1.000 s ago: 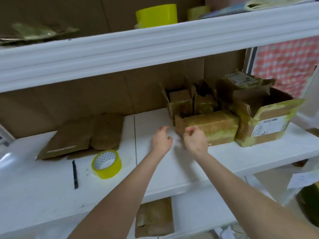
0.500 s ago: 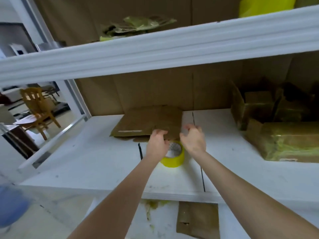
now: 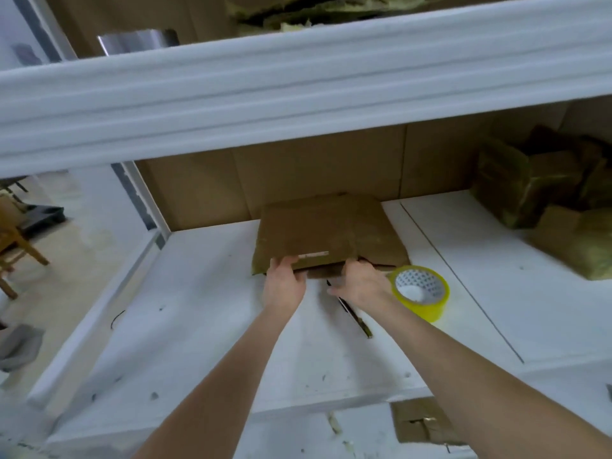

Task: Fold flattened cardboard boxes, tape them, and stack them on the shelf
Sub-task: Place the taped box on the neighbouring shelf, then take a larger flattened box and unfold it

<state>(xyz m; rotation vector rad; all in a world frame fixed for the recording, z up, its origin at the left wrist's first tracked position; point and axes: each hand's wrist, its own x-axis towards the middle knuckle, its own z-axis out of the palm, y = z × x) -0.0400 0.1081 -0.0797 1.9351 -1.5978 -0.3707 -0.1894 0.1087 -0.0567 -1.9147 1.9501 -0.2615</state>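
As flattened cardboard [image 3: 328,230] lies on shelf [image 3: 198,309], left hand [image 3: 284,283], right hand [image 3: 359,283] grip near edge, fingers [image 3: 281,261] curled.

- The flattened cardboard [image 3: 328,231] is gripped at its near edge by the left hand [image 3: 284,288] and the right hand [image 3: 362,286] on the white shelf [image 3: 198,309];
- a yellow tape roll [image 3: 421,293] is seen just beside the right hand;
- folded boxes [image 3: 546,207] are piled at the far right

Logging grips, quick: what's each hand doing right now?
Left hand: grips the near edge of the flat cardboard.
Right hand: grips the same edge.
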